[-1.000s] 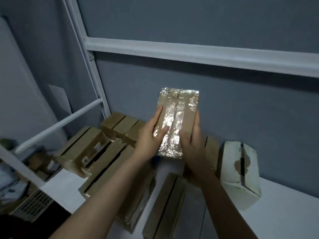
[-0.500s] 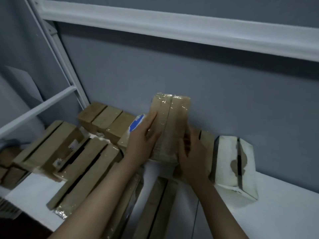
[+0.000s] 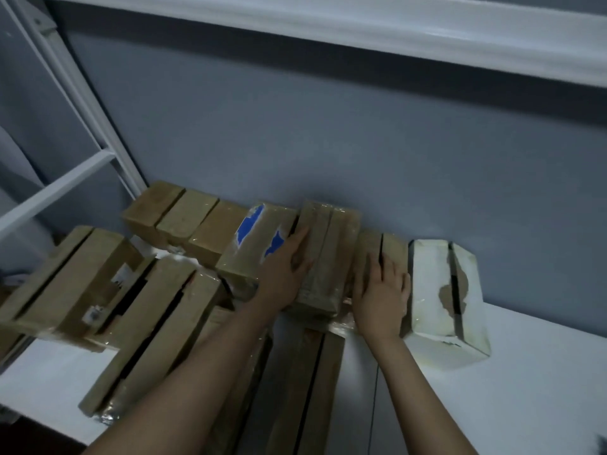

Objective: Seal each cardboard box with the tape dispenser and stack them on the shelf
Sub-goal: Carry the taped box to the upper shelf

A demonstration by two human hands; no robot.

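Centre of frame: taped box [image 3: 328, 254] sits on the shelf [image 3: 532, 382], far end at the wall. It is in the back row, between a blue-patched box [image 3: 253, 254] and a brown box [image 3: 395, 249]. My left hand [image 3: 282, 277] lies along its left side, fingers straight, not curled round it. My right hand [image 3: 382, 297] rests flat and released on the brown box, just beside a white box [image 3: 437, 284]. Left of frame: a box label [image 3: 120, 278], print too blurred to read.
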